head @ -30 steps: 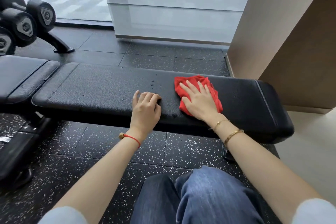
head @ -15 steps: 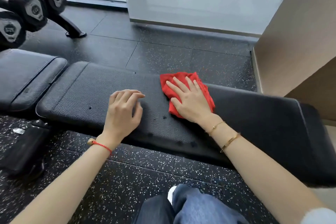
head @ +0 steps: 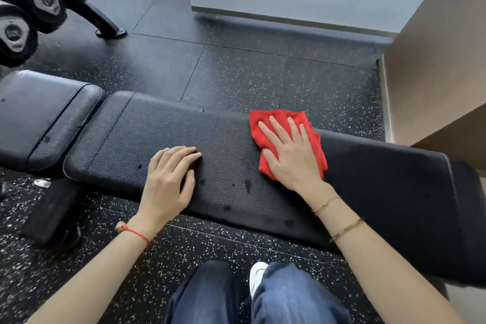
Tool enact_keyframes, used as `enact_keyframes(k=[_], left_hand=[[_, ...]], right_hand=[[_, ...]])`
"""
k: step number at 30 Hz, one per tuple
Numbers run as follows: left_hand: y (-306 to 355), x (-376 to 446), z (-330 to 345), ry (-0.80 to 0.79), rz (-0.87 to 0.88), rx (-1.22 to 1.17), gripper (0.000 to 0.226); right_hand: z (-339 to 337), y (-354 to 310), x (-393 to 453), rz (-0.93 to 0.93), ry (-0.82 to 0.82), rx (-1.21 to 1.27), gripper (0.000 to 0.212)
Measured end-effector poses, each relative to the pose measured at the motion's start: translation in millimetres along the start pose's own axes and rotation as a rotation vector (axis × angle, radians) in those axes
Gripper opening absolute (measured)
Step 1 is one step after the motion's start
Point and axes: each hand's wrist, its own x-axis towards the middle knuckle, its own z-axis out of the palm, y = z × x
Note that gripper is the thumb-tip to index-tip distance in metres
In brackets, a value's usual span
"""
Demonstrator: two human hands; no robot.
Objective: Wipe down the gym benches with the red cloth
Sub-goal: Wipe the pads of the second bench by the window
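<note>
The red cloth (head: 289, 139) lies bunched on the far half of the black padded gym bench (head: 236, 155), your worktop here, toward its right end and reaching the far edge. Your right hand (head: 289, 158) lies flat on top of the cloth, fingers straight and slightly spread, palm pressing the fabric against the pad; nothing is curled around it. Red cloth shows beyond your fingertips and along both sides of the hand.

Your left hand (head: 168, 181) rests on the bare pad to the left of the cloth, apart from it, fingers loosely bent with the tips touching the textured surface and holding nothing. A few dark wet spots (head: 247, 185) dot the pad between your two hands and along its near edge.

A red string bracelet (head: 134, 231) circles your left wrist, and two thin gold bracelets (head: 336, 216) sit on your right forearm.

To the left, just beside the bench pad, is a second black pad (head: 44, 116). Beyond it, at the upper left, dumbbells (head: 44, 0) sit on a rack. The speckled black rubber floor (head: 263, 73) runs under everything, your blue jeans (head: 289, 297) fill the bottom edge, and a tan wall panel (head: 434, 60) stands at the right.
</note>
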Motion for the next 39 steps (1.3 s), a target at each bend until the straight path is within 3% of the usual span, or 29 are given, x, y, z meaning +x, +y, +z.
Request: enact_keyframes(k=[8,10,13,17,22,26,29,35,39], left_hand=[[-16,-7,11,0.088,0.079,-0.042,0.035],[-19,-9,15,0.104,0.089,-0.044,0.035],[-20,-9,18,0.111,0.090,-0.045,0.034],[-19,-13,19,0.108,0.081,-0.037,0.035],[-20,-9,16,0.122,0.086,-0.023,0.037],[-24,-11,18,0.141,0.095,-0.022,0.036],[-26,-10,20,0.169,0.101,-0.026,0.033],[-27,-10,22,0.164,0.114,-0.019,0.032],[-30,-11,22,0.163,0.098,-0.013,0.032]], right_hand=[[25,-43,-55,-0.247,0.024,0.006,0.061],[25,-34,-71,-0.187,0.054,0.045,0.060],[25,-22,-79,0.043,0.113,0.058,0.058],[28,-44,-53,0.235,0.123,0.025,0.055],[39,-110,-43,0.026,0.085,-0.012,0.058],[46,-117,-77,-0.082,0.083,-0.022,0.060],[43,-90,-98,0.015,0.132,-0.010,0.059],[33,-57,-87,0.418,0.212,-0.011,0.055],[46,-105,-81,0.226,0.182,0.013,0.057]])
